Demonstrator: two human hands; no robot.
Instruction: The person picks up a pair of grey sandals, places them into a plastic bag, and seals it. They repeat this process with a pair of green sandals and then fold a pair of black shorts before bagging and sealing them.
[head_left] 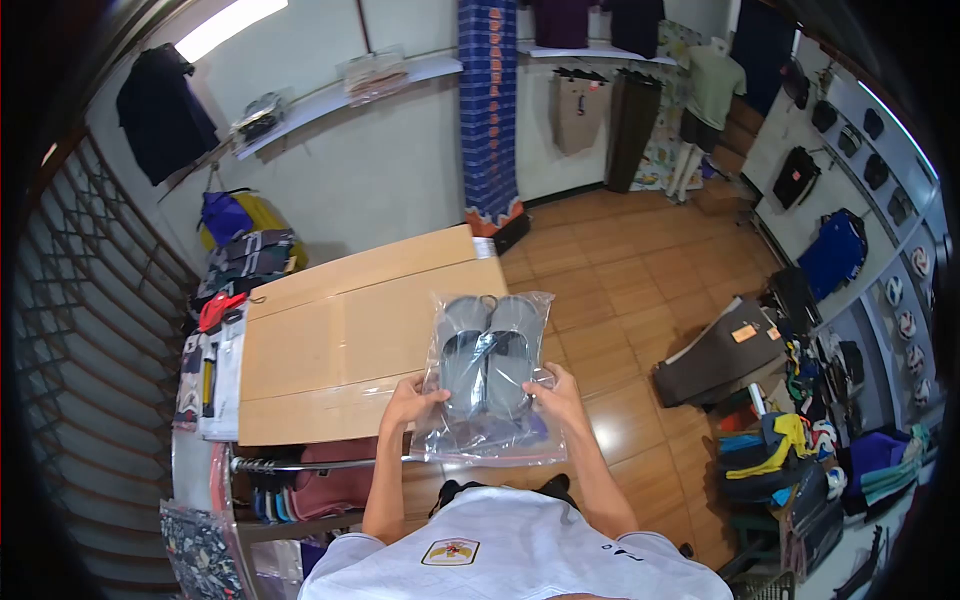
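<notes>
A clear plastic bag with a pair of grey slide sandals inside is held up in front of me, over the right end of the cardboard. My left hand grips the bag's left edge, thumb on the front. On the opposite edge, my right hand pinches the plastic the same way. The sandals lie side by side, with black parts showing between and below their straps. Toward my body, the bag's lower edge hangs with a reddish strip along it.
A large flat cardboard sheet covers the table at left. Beneath it runs a metal rail with hanging clothes. A blue pillar stands ahead. At right are brown trousers and a pile of clothing. Tiled floor lies between.
</notes>
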